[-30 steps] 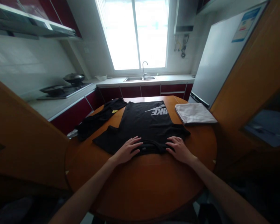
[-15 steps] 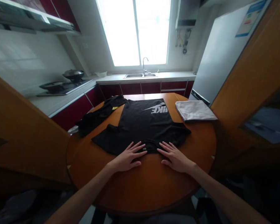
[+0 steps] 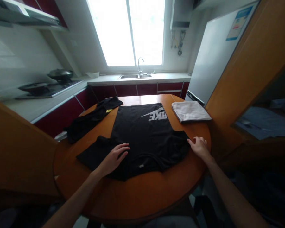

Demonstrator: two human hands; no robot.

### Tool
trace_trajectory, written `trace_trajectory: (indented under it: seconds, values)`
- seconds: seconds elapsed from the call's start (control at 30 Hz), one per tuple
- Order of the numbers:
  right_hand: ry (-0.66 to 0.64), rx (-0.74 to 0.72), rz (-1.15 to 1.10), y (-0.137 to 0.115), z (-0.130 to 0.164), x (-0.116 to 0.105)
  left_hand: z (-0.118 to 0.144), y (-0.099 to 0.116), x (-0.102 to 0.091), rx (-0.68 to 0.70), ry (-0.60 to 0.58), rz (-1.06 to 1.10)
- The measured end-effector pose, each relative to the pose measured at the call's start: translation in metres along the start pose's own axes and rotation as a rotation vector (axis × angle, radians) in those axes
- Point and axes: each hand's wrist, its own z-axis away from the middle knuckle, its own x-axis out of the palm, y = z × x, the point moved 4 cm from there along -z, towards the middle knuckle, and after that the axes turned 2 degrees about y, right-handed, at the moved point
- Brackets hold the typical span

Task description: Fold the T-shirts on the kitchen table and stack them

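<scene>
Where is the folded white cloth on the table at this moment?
In the head view, the folded white cloth lies at the far right of the round wooden table, just right of the black T-shirt and beyond the right hand, near the refrigerator.

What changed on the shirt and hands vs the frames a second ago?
Both hands left the collar and spread apart: the left hand now lies flat on the black T-shirt near its left sleeve, and the right hand sits at the right sleeve tip. The shirt lies closer to the near edge of the table. The folded white cloth and the second black garment are unchanged.
</scene>
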Motion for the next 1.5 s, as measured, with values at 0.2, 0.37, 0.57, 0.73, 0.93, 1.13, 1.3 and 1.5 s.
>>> trace_trajectory:
  seconds: [0.2, 0.37, 0.57, 0.73, 0.93, 1.13, 1.3, 1.5]
  values:
    - [-0.173, -0.005, -0.496, -0.012, -0.025, 0.009, 0.0, -0.014, 0.015, 0.062, 0.04, -0.051]
    - [-0.164, -0.005, -0.616, -0.028, -0.049, -0.007, 0.002, -0.013, 0.016, 0.072, 0.024, -0.08]
    - [0.067, -0.163, -0.117, -0.045, -0.036, -0.035, 0.004, -0.007, 0.014, 0.092, 0.053, -0.148]
    - [-0.128, -0.436, -0.08, -0.067, 0.026, -0.017, 0.007, -0.008, 0.019, 0.122, 0.048, -0.246]
    - [-0.397, -0.301, 0.113, -0.046, 0.055, -0.003, 0.011, -0.018, 0.031, 0.039, -0.114, -0.347]
    - [-0.247, -0.342, 0.013, -0.083, 0.006, -0.003, -0.004, -0.027, 0.021, 0.019, -0.061, -0.351]
    - [-0.349, -0.304, 0.162, -0.085, -0.001, 0.039, -0.008, -0.047, 0.013, -0.13, 0.035, -0.358]
    - [-0.226, -0.245, 0.195, -0.067, 0.003, 0.044, 0.003, -0.07, -0.024, -0.246, 0.294, -0.204]
